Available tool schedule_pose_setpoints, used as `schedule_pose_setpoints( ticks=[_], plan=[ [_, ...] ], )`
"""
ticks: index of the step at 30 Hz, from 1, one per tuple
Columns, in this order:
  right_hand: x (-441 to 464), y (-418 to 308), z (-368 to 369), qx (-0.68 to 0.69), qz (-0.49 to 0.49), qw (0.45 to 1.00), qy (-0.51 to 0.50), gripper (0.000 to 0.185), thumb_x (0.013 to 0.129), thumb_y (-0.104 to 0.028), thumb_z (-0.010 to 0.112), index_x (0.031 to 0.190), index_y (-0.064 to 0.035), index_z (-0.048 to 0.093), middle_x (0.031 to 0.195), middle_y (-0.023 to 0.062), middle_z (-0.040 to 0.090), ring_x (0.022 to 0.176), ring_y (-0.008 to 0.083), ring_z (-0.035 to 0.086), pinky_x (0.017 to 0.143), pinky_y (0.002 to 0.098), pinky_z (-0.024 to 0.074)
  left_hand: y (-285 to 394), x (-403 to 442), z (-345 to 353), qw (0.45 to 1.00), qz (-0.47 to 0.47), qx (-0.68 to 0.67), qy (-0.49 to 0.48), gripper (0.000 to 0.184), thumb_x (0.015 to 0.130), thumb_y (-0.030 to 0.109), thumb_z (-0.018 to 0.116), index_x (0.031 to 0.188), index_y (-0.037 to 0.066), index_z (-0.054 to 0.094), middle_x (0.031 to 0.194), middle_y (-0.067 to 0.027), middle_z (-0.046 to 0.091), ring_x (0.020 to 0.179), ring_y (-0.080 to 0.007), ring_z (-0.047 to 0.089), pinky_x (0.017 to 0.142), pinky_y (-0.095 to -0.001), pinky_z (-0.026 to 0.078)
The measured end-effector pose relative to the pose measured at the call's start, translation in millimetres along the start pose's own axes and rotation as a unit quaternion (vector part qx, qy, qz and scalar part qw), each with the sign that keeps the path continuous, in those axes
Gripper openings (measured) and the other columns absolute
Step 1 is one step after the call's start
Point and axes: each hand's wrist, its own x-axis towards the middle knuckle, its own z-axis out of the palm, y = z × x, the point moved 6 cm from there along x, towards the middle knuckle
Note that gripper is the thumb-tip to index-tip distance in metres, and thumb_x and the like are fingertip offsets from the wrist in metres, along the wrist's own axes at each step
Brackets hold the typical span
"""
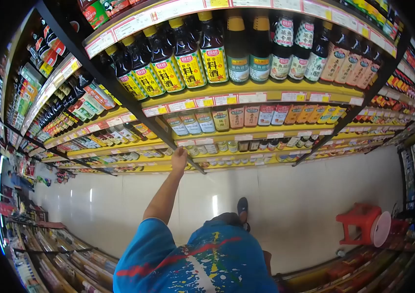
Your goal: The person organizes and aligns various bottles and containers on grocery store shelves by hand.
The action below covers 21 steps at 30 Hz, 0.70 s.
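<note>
My left hand (179, 159) reaches forward to the lower shelves, at the black upright post (161, 133). Its fingers look curled in at the post and shelf edge; whatever they hold, if anything, is hidden. Close to the hand, small jars (222, 146) line a low shelf. Above them runs a row of pouches or flat bottles with pale and orange labels (265, 115). My right hand is out of view; only a bit of skin shows beside the blue shirt (202, 263).
Yellow-labelled cooking wine bottles (188, 66) fill a higher shelf beside dark sauce bottles (259, 63). A red plastic stool (359, 222) and a pink round piece (381, 228) stand at right on the pale tiled floor (290, 195). More shelving (61, 254) runs behind me.
</note>
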Motion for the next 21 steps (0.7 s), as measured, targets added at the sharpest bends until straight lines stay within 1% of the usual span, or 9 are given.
schedule_pose_setpoints(
  ticks=[2, 5, 7, 9, 11, 12, 15, 18, 21],
  plan=[
    [7, -33, -5, 0.023, -0.016, 0.999, -0.018, 0.014, 0.075, -0.004, 0.044, 0.062, -0.0032, 0.049, 0.051, 0.0083, 0.046, 0.04, 0.0167, 0.046, 0.033, 0.0255, 0.0338, 4, 12, 1, 0.997, 0.007, 0.007, 0.071, 0.027, 0.078, 0.015, 0.055, 0.099, -0.002, 0.055, 0.088, -0.0087, 0.06, 0.077, -0.014, 0.055, 0.071, -0.0265, 0.042],
    [20, -72, -16, 0.055, -0.035, 0.997, -0.045, 0.014, 0.075, -0.004, 0.044, 0.062, -0.0037, 0.048, 0.051, 0.0079, 0.046, 0.04, 0.0157, 0.045, 0.033, 0.0248, 0.0331, 7, 26, 8, 0.997, -0.037, -0.057, 0.049, 0.027, 0.078, 0.017, 0.056, 0.097, -0.002, 0.056, 0.087, -0.0081, 0.06, 0.079, -0.0139, 0.055, 0.071, -0.0256, 0.042],
    [26, -95, -18, 0.079, -0.045, 0.994, -0.066, 0.015, 0.076, -0.004, 0.044, 0.062, -0.004, 0.047, 0.052, 0.0076, 0.046, 0.041, 0.0151, 0.045, 0.034, 0.0243, 0.0326, 24, 27, 7, 0.996, 0.0, -0.03, 0.088, 0.027, 0.077, 0.019, 0.057, 0.093, -0.002, 0.058, 0.081, -0.0098, 0.062, 0.075, -0.0153, 0.057, 0.068, -0.0265, 0.043],
    [34, -121, -26, 0.086, -0.052, 0.992, -0.075, 0.015, 0.076, -0.003, 0.043, 0.062, -0.0042, 0.047, 0.052, 0.0074, 0.046, 0.041, 0.0147, 0.044, 0.034, 0.024, 0.0324, 51, 25, 5, 0.984, 0.056, 0.13, 0.112, 0.028, 0.075, 0.023, 0.058, 0.086, -0.003, 0.06, 0.075, -0.0129, 0.062, 0.069, -0.0197, 0.06, 0.064, -0.0289, 0.045],
    [46, -148, -46, -0.032, -0.02, 0.999, -0.009, 0.016, 0.079, -0.011, 0.04, 0.068, -0.0018, 0.047, 0.057, 0.0112, 0.05, 0.042, 0.0181, 0.047, 0.035, 0.0274, 0.0323, 44, 34, 6, 0.978, 0.064, 0.149, 0.131, 0.029, 0.074, 0.025, 0.058, 0.084, -0.002, 0.061, 0.073, -0.0142, 0.062, 0.068, -0.0225, 0.06, 0.063, -0.0305, 0.045],
    [46, -164, -46, -0.066, -0.04, 0.997, 0.007, 0.017, 0.08, -0.012, 0.04, 0.067, -0.0028, 0.047, 0.055, 0.0101, 0.048, 0.04, 0.0163, 0.043, 0.034, 0.0253, 0.0298, 43, 39, 6, 0.971, 0.077, 0.17, 0.147, 0.031, 0.073, 0.027, 0.059, 0.083, -0.002, 0.061, 0.071, -0.0155, 0.061, 0.066, -0.0253, 0.061, 0.062, -0.0322, 0.046],
    [41, -203, -37, -0.041, -0.065, 0.996, 0.053, 0.014, 0.078, -0.009, 0.042, 0.066, -0.0035, 0.045, 0.054, 0.0076, 0.045, 0.041, 0.0151, 0.042, 0.035, 0.0253, 0.0299, 56, 41, 7, 0.958, 0.086, 0.232, 0.145, 0.031, 0.072, 0.029, 0.059, 0.083, 0.001, 0.062, 0.074, -0.0146, 0.061, 0.07, -0.0272, 0.06, 0.064, -0.0341, 0.046],
    [48, -215, -22, -0.07, -0.102, 0.992, 0.038, 0.014, 0.078, -0.01, 0.04, 0.066, -0.0041, 0.045, 0.055, 0.0069, 0.045, 0.044, 0.0153, 0.044, 0.037, 0.0253, 0.0314, 56, 40, 9, 0.947, 0.062, 0.276, 0.152, 0.028, 0.071, 0.03, 0.059, 0.081, 0.004, 0.063, 0.075, -0.0127, 0.061, 0.07, -0.0274, 0.059, 0.063, -0.036, 0.046],
    [51, -216, 0, -0.018, -0.069, 0.997, -0.024, 0.016, 0.078, -0.012, 0.039, 0.065, -0.0048, 0.044, 0.054, 0.0059, 0.042, 0.045, 0.0158, 0.043, 0.038, 0.0259, 0.0312, 64, 43, 14, 0.932, 0.093, 0.313, 0.157, 0.029, 0.071, 0.033, 0.058, 0.079, 0.006, 0.063, 0.075, -0.0117, 0.061, 0.07, -0.0273, 0.059, 0.062, -0.0371, 0.045]
  ],
)
